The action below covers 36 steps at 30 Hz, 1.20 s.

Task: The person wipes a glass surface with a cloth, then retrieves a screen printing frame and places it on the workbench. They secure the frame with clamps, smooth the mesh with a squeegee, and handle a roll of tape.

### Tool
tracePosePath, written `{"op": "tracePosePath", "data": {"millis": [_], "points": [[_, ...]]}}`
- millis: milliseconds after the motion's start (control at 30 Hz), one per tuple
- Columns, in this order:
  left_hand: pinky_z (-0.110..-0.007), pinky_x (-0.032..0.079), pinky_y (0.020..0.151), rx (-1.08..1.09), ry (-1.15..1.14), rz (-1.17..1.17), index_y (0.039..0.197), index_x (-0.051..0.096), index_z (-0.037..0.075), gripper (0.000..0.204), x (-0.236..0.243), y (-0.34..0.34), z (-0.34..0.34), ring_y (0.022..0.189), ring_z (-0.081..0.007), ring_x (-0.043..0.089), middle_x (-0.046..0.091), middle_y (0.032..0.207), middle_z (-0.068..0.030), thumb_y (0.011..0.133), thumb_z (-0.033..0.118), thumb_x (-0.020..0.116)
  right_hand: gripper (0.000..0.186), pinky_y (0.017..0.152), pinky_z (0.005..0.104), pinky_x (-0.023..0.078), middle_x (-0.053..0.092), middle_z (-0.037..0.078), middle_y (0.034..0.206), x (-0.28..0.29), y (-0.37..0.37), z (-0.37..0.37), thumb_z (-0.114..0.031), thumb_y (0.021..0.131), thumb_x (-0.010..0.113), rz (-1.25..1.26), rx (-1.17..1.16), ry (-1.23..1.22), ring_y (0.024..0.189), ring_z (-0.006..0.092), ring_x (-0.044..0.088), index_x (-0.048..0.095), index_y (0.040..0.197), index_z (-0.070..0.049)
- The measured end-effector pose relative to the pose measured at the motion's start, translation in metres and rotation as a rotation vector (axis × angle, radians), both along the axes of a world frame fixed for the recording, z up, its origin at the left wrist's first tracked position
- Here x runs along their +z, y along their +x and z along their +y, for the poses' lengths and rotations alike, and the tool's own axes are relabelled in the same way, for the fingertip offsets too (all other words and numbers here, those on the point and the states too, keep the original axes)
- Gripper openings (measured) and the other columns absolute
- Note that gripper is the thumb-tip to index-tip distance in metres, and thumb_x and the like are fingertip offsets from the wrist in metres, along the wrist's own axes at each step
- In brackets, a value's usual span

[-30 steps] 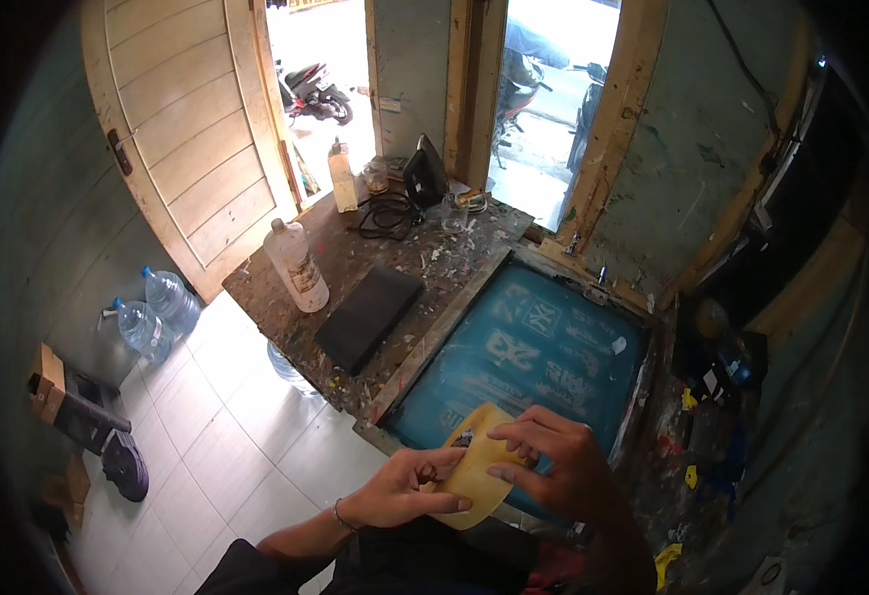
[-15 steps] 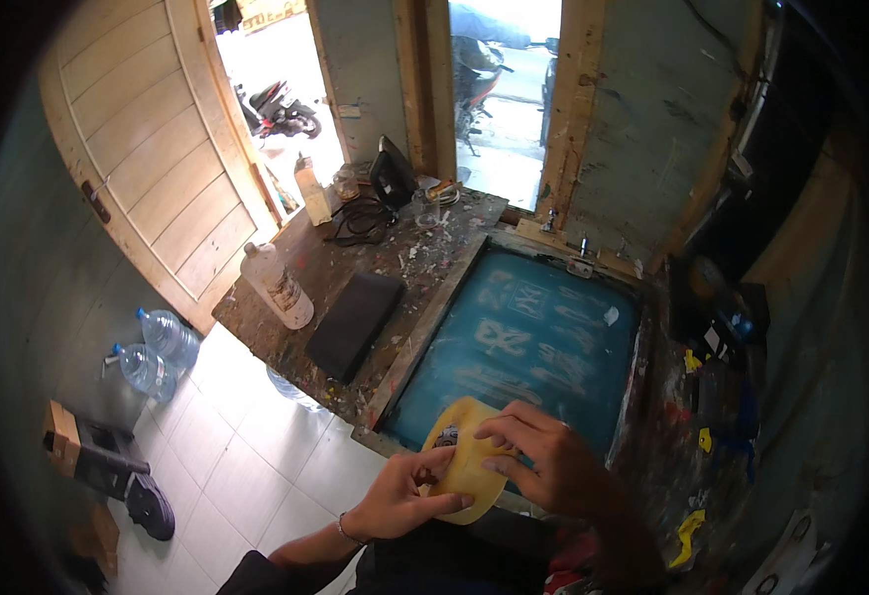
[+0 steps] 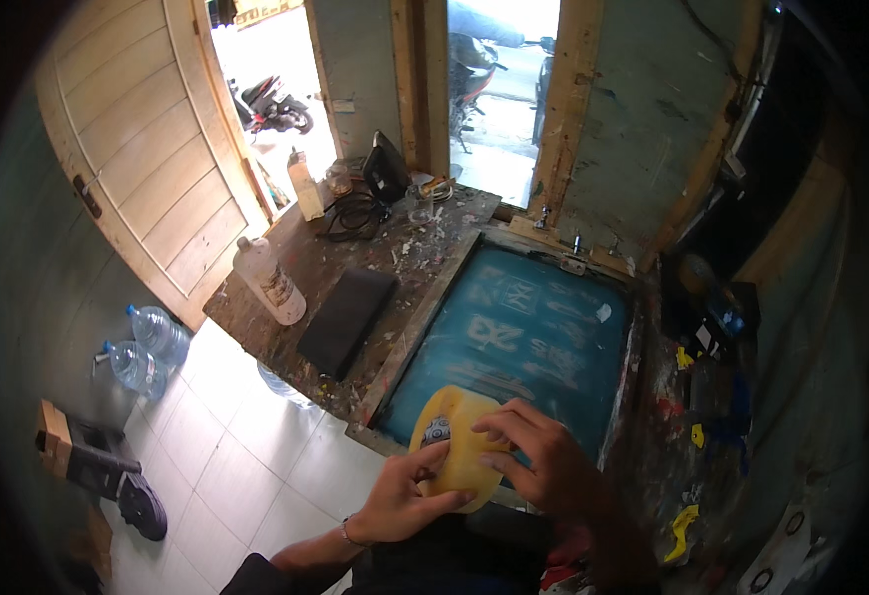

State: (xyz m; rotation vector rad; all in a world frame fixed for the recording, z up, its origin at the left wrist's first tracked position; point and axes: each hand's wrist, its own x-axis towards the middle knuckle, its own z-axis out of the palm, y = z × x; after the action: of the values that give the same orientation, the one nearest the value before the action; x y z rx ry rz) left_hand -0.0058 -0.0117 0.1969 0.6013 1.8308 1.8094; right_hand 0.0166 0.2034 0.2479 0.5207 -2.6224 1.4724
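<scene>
A wide roll of yellowish, translucent tape point(image 3: 467, 433) is held up in front of me, over the near edge of a teal printing screen point(image 3: 514, 327). A printed pattern shows inside its core. My left hand point(image 3: 402, 499) grips the roll from the left, with fingers at the core opening and on the near side. Across from it, my right hand point(image 3: 545, 458) has bent fingers against the roll's right surface, thumb and fingertips close together as in a pinch. Any tape edge under those fingertips is too small to make out. Pale stencilled shapes mark the screen.
Left of the screen, a paint-stained table point(image 3: 395, 258) carries a dark flat slab point(image 3: 348, 322), a whitish bottle point(image 3: 270, 281), another bottle point(image 3: 305, 185) and a coiled cable point(image 3: 355, 215). Yellow scraps point(image 3: 685, 533) lie at right. Water jugs point(image 3: 137, 369) stand on the tiled floor.
The roll has turned slightly, so more of its patterned core shows. Both hands keep nearly the same places on it. The whole view has shifted a little.
</scene>
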Motion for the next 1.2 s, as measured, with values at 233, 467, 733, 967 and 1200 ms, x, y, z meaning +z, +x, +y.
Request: {"op": "tracePosePath", "data": {"millis": [233,467,733,967,1200], "points": [[-0.029,0.050,0.070,0.096,-0.045,0.179,0.113,0.060,-0.002,0.041,-0.010,0.004,0.002,0.080,-0.0114,0.064,0.066,0.084,-0.0121,0.082,0.016,0.078,0.027,0.082,0.0419,0.054,0.058,0.017,0.107,-0.006,0.001,-0.004,-0.003,0.088,0.064,-0.041,0.020,0.073,0.095,0.0324,0.066,0.060,0.115,0.000],[-0.028,0.050,0.068,0.124,-0.046,0.215,0.108,0.060,-0.001,0.037,-0.008,0.002,0.003,0.076,-0.0122,0.064,0.065,0.081,-0.0123,0.080,0.015,0.079,0.027,0.084,0.0406,0.055,0.058,0.016,0.106,-0.007,0.000,-0.002,-0.003,0.088,0.063,-0.077,0.007,0.004,0.098,0.0324,0.066,0.060,0.116,-0.002],[-0.029,0.050,0.069,0.139,-0.106,0.235,0.107,0.060,-0.001,0.037,-0.008,0.002,0.001,0.077,-0.0152,0.066,0.065,0.082,-0.0128,0.080,0.015,0.079,0.028,0.081,0.0406,0.055,0.058,0.017,0.108,-0.012,-0.002,-0.005,-0.003,0.088,0.064,-0.047,0.006,0.011,0.093,0.0317,0.067,0.060,0.116,-0.002],[-0.033,0.052,0.073,0.119,-0.090,0.253,0.109,0.060,-0.001,0.038,-0.003,0.000,0.001,0.080,-0.0257,0.069,0.066,0.086,-0.0156,0.080,0.018,0.078,0.031,0.078,0.0373,0.056,0.064,0.015,0.097,-0.018,-0.004,-0.004,-0.004,0.085,0.069,-0.050,-0.036,-0.067,0.089,0.0273,0.069,0.063,0.115,-0.002],[-0.031,0.056,0.084,0.071,-0.157,0.221,0.113,0.060,-0.007,0.042,-0.005,-0.001,-0.005,0.092,-0.0213,0.072,0.072,0.099,-0.0164,0.082,0.015,0.079,0.025,0.075,0.0364,0.057,0.066,0.014,0.094,-0.012,-0.007,-0.008,-0.004,0.085,0.069,0.036,-0.022,0.001,0.084,0.0266,0.070,0.067,0.110,-0.002]]}}
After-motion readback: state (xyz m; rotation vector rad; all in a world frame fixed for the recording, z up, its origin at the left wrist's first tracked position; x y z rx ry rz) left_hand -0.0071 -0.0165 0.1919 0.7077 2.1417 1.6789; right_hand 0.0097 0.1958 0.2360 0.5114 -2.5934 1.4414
